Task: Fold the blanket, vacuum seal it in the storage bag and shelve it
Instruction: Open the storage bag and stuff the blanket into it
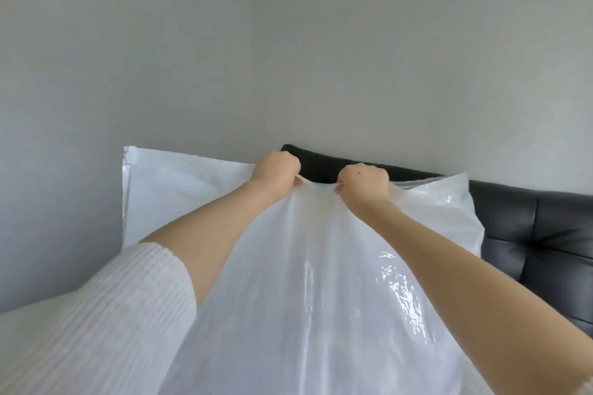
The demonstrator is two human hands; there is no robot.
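Storage bag (321, 282), a large sheet of translucent white plastic with glossy creases, fills the lower middle of the view and hangs down from its top edge, held up in front of the person. A ribbed white sleeve (96, 314) covers the left arm at the lower left. Both forearms reach forward and up. The left hand (276, 170) and the right hand (362, 181) are curled into fists close together, each pinching the bag's top edge, which stretches taut between them. Behind the bag stands a black padded headboard (529, 228) against a plain grey wall (353, 58).
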